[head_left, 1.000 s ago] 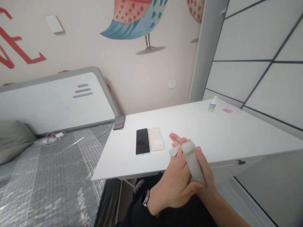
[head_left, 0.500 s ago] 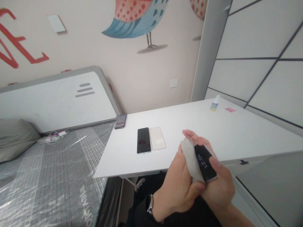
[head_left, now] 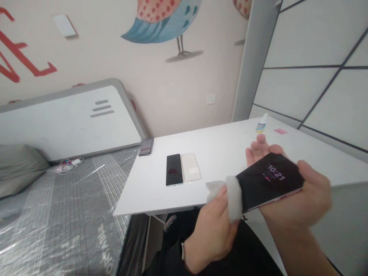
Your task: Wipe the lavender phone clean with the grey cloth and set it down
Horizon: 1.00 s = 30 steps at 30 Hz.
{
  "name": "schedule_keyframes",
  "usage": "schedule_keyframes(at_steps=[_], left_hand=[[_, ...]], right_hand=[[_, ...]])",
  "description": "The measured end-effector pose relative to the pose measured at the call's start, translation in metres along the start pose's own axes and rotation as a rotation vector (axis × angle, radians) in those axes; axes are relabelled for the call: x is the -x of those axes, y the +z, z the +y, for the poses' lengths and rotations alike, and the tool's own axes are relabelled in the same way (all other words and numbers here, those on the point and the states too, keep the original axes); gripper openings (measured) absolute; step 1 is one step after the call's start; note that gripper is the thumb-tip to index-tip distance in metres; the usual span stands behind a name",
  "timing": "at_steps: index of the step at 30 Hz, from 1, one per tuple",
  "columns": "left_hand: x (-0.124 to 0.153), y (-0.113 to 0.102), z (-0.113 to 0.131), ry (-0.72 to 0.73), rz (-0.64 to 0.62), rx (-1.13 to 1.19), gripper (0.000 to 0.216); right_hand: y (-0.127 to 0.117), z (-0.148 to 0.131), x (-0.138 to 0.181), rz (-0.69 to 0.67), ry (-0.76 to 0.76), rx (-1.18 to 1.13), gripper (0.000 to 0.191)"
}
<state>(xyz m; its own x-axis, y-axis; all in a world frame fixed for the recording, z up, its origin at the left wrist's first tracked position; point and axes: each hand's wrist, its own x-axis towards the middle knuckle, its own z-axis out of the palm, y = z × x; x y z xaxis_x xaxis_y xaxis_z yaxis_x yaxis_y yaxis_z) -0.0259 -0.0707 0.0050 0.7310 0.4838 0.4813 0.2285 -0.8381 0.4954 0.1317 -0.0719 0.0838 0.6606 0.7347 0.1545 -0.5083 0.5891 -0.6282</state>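
My right hand (head_left: 301, 199) holds a smartphone (head_left: 270, 182), its dark screen lit with the time 10:21. The phone lies tilted across the palm, the thumb at its right edge and the fingertips showing beyond its far side. In my left hand (head_left: 214, 226) is a pale grey cloth (head_left: 235, 197), folded over and pressed at the phone's left end. Part of the cloth sticks out past the fingers. On the white table, a second smartphone (head_left: 174, 170) with a black screen lies beside a clear phone case (head_left: 191, 167).
A small spray bottle (head_left: 261, 123) and a pink slip (head_left: 281, 131) are at the back right of the white table (head_left: 143, 199). A blurred-out item (head_left: 146, 146) sits at its left corner. To the left is a plastic-wrapped mattress (head_left: 66, 214) with a grey pillow (head_left: 21, 168).
The phone has turned toward lying crosswise and moved right with my right hand, so more of its screen shows. My left hand and the cloth are now at its left end.
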Motion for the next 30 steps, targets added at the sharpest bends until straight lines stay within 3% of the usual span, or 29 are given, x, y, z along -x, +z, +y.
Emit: schedule_keyframes(at_steps=[3,5,9,10,12,14,17,22,26,30], left_hand=[[0.004,-0.009,-0.021,-0.312,0.113,0.048,0.035],[-0.016,-0.016,-0.034,-0.462,0.202,0.078,0.039],[-0.088,-0.018,-0.046,-0.430,0.261,0.111,0.036],[-0.102,-0.017,-0.046,-0.355,0.182,0.117,0.030],[-0.115,-0.013,-0.044,-0.201,-0.048,-0.004,0.039],[-0.105,-0.012,-0.045,-0.147,-0.161,-0.117,0.052],[-0.059,-0.023,-0.062,-0.225,-0.066,-0.169,0.050],[0.012,-0.062,-0.109,-0.491,0.112,-0.440,0.051],[0.027,-0.071,-0.121,-0.528,0.023,-0.463,0.066],[0.022,-0.064,-0.119,-0.466,-0.018,-0.418,0.054]], right_hand=[[-0.011,-0.016,-0.018,0.027,-0.050,-0.077,0.020],[-0.020,-0.024,-0.025,0.032,-0.070,-0.085,0.019],[-0.033,-0.031,-0.029,0.071,-0.098,-0.095,0.020],[-0.034,-0.031,-0.028,0.078,-0.087,-0.095,0.021],[-0.036,-0.030,-0.028,0.078,-0.050,-0.058,0.020],[-0.038,-0.026,-0.032,0.094,-0.004,0.008,0.022],[-0.041,-0.011,-0.047,0.082,0.103,0.120,0.029],[-0.026,0.051,-0.085,-0.243,0.407,0.234,0.025],[0.010,0.119,-0.103,-0.432,0.597,0.295,0.015],[0.033,0.170,-0.113,-0.565,0.659,0.393,0.019]])
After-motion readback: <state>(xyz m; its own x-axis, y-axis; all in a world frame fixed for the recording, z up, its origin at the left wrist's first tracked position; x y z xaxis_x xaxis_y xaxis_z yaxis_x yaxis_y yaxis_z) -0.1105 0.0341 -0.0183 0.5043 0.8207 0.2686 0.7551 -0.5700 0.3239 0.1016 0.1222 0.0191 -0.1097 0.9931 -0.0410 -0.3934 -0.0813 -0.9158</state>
